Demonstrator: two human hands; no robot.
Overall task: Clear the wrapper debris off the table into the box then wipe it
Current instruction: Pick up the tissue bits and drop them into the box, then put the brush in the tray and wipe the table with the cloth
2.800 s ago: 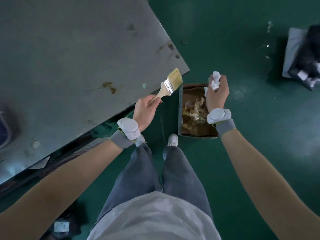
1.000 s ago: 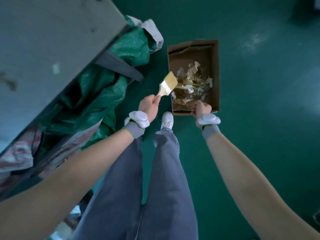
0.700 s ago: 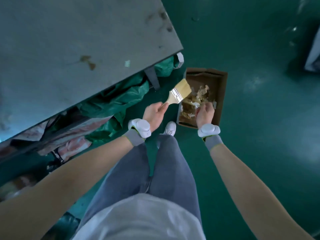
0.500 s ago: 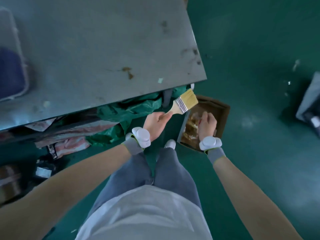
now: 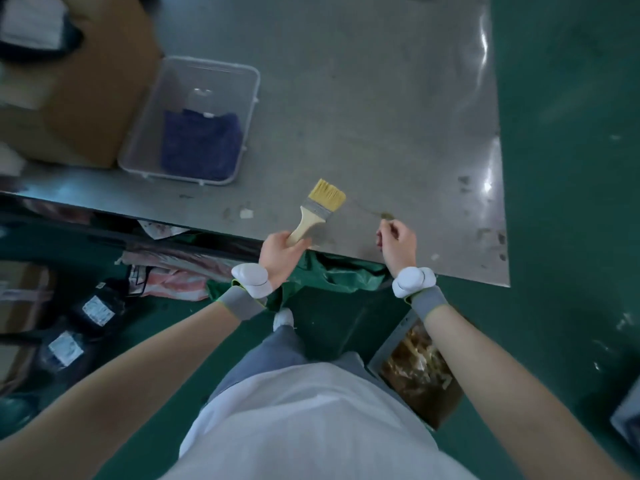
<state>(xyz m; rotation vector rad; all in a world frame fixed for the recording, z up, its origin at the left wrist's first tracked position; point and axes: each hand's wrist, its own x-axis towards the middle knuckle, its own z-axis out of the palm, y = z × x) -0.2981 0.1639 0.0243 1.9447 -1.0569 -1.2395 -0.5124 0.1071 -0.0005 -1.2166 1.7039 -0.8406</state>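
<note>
Wrapper debris (image 5: 385, 215), a thin brownish scrap, lies on the table (image 5: 381, 98) at the fingertips of the right hand (image 5: 397, 244), whose fingers curl toward it; whether they pinch it cannot be told.
Left hand (image 5: 280, 252) grips a brush (image 5: 318, 209) by its handle at the table's near edge. Bare steel stretches beyond to a clear tub (image 5: 194, 119). The box (image 5: 419, 375) sits on the floor under the right forearm.
</note>
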